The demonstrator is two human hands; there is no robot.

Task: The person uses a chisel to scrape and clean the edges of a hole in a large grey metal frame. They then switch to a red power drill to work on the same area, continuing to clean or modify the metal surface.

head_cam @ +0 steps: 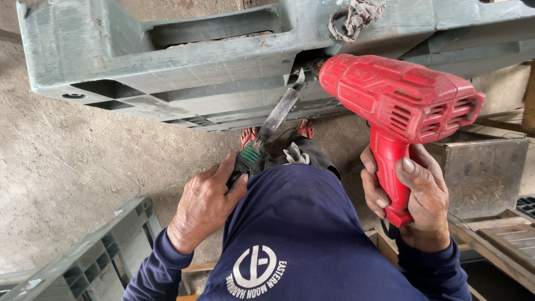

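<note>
Tool: red plastic pistol-grip heat gun [401, 106], nozzle at grey plastic pallet [167, 61]; looks rigid, light; take by handle.
Right hand [415, 192]: wrapped tight round it.
Left hand [203, 203]: clenched on flat steel blade [277, 114], stiff.

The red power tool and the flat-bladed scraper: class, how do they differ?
The red power tool is bulky, plastic-bodied, gripped by the right hand; the scraper is thin, with a grey metal blade and dark handle, in the left hand. Both point at the same spot on the grey pallet.
</note>
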